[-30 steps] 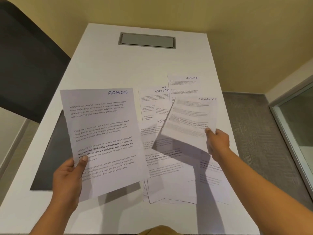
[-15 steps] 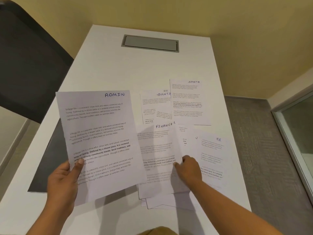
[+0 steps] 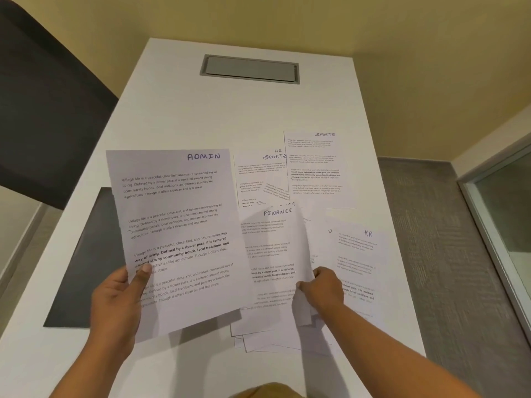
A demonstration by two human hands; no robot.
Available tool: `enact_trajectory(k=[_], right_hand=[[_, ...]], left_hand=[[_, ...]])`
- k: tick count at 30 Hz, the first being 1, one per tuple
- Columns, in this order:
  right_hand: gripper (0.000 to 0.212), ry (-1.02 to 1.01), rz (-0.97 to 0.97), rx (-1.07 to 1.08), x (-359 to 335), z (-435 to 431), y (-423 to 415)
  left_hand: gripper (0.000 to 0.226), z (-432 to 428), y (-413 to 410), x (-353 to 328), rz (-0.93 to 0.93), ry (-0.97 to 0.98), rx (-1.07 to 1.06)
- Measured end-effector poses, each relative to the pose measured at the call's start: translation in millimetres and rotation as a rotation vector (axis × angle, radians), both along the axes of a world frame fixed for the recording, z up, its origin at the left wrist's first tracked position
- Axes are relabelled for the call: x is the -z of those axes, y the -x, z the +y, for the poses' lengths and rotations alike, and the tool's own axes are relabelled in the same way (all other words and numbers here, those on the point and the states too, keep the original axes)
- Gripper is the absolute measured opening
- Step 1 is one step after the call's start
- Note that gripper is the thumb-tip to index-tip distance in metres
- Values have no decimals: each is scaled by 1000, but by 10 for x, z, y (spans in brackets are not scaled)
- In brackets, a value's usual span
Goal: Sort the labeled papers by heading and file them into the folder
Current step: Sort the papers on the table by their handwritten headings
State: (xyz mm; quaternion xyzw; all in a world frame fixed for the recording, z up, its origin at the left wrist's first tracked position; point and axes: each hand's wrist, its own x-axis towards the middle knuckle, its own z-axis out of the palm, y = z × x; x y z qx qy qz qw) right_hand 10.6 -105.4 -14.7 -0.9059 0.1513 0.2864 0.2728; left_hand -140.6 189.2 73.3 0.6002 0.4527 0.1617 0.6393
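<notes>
Two hands in view, both holding paper. Left hand [image 3: 115, 300]: grip closed on the ADMIN sheet [image 3: 178, 225], thumb on the printed face at the lower left edge, fingers hidden behind. Sheet held up off the white worktop [image 3: 230, 110], face toward the camera. Long axis runs away from the person, heading at the far end in the right corner, top leaning slightly left. Most of the sheet lies above and to the right of the grip.

Right hand [image 3: 321, 288]: grip pinches the right edge of the FINANCE sheet [image 3: 273, 248], low on that edge, which curls upward. Long axis also away from the person, heading at the far end; sheet spreads left and away from the grip. It tops a loose stack [image 3: 258, 337] whose corners fan out at the near end.

HR sheet [image 3: 359, 262] flat on the worktop just right of the right hand. SPORTS sheet [image 3: 316, 168] farther back, flat; beside it on the left a sheet headed HR and SPORTS [image 3: 261, 173], partly covered.

Dark grey flat panel [image 3: 83, 268] under the ADMIN sheet's left side, folder or mat, cannot tell. Grey hatch [image 3: 250, 68] at the far end of the worktop. Dark chair [image 3: 43, 110] at left.
</notes>
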Motion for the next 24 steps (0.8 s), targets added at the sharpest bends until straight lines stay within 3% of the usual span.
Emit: enact_trajectory(k=[5,10,15,19,24], right_hand=[[26,-224,21,-43,-67,74,113],[27,-194,110,-102,-39,113,176],[40,34,-132,148,24,-184,-57],[43,127,3,309,64,-345,-259],[22,-34,93,403,93,-368,-372]], left_hand=[[11,8,-13,29,8,15,9],[11,-48,-77,33,9,20,29],[10,-80,-142,18,4,16,45],[10,-93,-150,41,11,26,59],[13,-161,-175,41,9,35,71]])
